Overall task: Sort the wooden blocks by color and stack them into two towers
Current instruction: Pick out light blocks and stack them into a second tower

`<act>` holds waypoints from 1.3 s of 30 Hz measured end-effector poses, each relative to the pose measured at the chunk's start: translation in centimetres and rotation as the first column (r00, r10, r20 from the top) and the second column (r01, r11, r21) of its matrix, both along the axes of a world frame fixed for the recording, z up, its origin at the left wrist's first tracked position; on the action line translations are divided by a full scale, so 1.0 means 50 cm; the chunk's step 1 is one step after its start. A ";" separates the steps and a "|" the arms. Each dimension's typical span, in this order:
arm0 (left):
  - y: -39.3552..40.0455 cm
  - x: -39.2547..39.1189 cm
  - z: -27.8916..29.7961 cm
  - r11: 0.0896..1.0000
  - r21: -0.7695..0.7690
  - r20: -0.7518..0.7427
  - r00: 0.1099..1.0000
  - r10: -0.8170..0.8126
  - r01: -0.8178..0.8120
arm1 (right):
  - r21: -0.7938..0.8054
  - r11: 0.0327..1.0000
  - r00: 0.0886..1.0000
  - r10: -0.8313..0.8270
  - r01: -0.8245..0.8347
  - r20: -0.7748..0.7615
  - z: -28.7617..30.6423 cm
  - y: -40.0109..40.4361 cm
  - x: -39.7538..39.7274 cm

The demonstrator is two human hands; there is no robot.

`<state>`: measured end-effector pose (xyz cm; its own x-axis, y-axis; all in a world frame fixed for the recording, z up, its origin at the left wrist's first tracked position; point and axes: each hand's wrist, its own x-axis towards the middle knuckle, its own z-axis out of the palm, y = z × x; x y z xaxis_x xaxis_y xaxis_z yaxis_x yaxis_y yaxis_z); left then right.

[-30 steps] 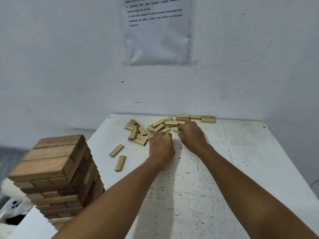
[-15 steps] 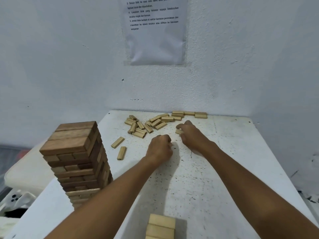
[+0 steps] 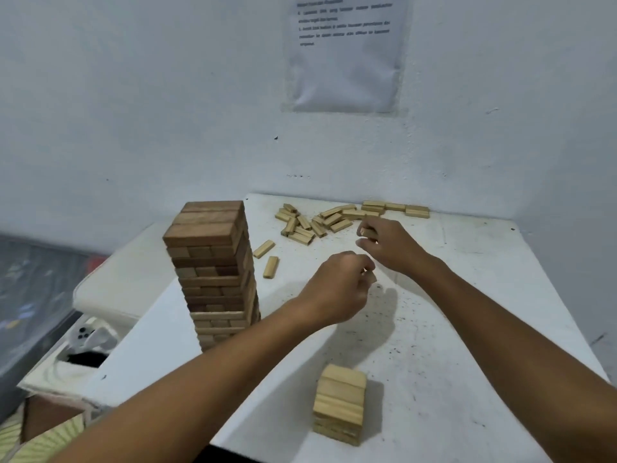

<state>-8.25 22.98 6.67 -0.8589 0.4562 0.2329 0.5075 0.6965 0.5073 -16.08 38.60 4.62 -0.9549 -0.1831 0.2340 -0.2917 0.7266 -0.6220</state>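
Left hand raised over mid tabletop, fingers curled, pinching a pale block of which only an end shows at the fingertips. Right hand just beyond and to the right, also off the surface, fingers curled round another pale block, mostly hidden in the grip. Loose pile of pale blocks at the far edge near the wall, lying flat at mixed angles, some overlapping; a short row of pale blocks further right along the same edge, right against the wall. Two stray blocks apart from the pile, nearer the tall tower, flat, not touching each other. Tall tower upright at the left side of the tabletop, dark brown layers on top and through most of its height, pale layers at the bottom, base hidden behind the left forearm. Short tower of pale blocks only, near the front edge, between the two forearms, upright, a few layers high. Printed sheet fixed to the white wall above the far edge, text too blurred to read. White cushioned surface and some clutter to the left, below tabletop level; not clear what the clutter is.
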 end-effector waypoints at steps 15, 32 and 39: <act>-0.151 0.140 0.005 0.991 -0.026 -0.062 0.989 -0.131 0.129 | 0.409 0.797 0.883 0.468 -0.445 0.050 -0.058 -0.212 -0.028; -0.109 0.110 -0.003 0.990 0.134 0.022 0.999 -0.047 0.044 | 0.547 0.824 0.974 0.217 -0.147 -0.066 -0.079 -0.073 0.043; -0.029 0.123 0.022 0.974 0.197 0.104 0.986 -0.131 0.109 | 0.351 0.922 0.971 -0.212 0.162 0.110 -0.080 0.073 0.214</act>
<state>-2.08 21.53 7.77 -0.8266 0.5147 0.2278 0.5118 0.5189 0.6847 -5.40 42.24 0.60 -0.9979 -0.0419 0.0486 -0.0565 0.9329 -0.3556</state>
